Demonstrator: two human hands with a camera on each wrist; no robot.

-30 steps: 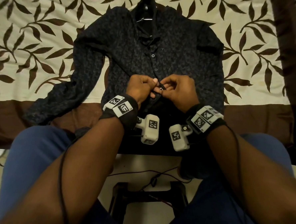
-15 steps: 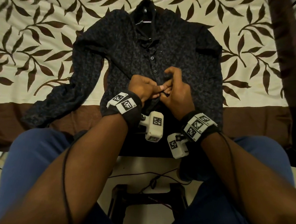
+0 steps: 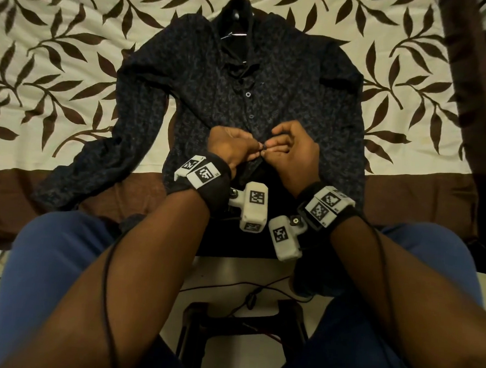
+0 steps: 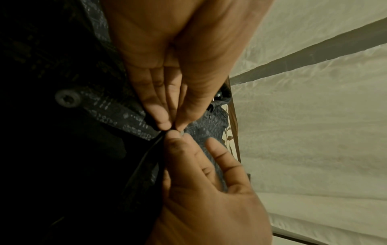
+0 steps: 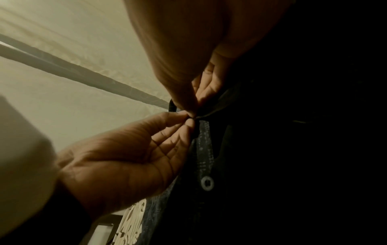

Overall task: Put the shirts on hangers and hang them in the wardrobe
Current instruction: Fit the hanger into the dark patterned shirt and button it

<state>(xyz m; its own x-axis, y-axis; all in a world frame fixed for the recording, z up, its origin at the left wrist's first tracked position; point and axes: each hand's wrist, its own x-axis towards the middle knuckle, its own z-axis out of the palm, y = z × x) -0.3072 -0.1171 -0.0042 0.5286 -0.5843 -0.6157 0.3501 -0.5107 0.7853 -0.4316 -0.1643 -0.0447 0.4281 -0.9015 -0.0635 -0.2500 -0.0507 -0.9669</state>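
Note:
A dark patterned long-sleeved shirt (image 3: pixel 285 81) lies spread face up on the bed, with a hanger (image 3: pixel 236 33) showing inside its collar. Both hands meet at the front placket, below two fastened buttons (image 3: pixel 248 94). My left hand (image 3: pixel 254 153) pinches the placket edge between thumb and fingertips (image 4: pixel 162 121). My right hand (image 3: pixel 270 149) pinches the facing edge, with a small button at its thumb tip (image 4: pixel 181 132). A loose button (image 5: pixel 207 183) sits lower on the placket. The hanger's arms are hidden under the cloth.
The cream bedsheet (image 3: pixel 59 58) has a brown leaf print and a brown border (image 3: pixel 420 200) at the near edge. A dark bedpost (image 3: pixel 469 98) stands at the right. My knees in blue trousers flank a dark stool (image 3: pixel 241 326) and cables on the floor.
Both hands stay on the placket. The right hand's fingers lifted half a second ago and now pinch again beside the left fingertips.

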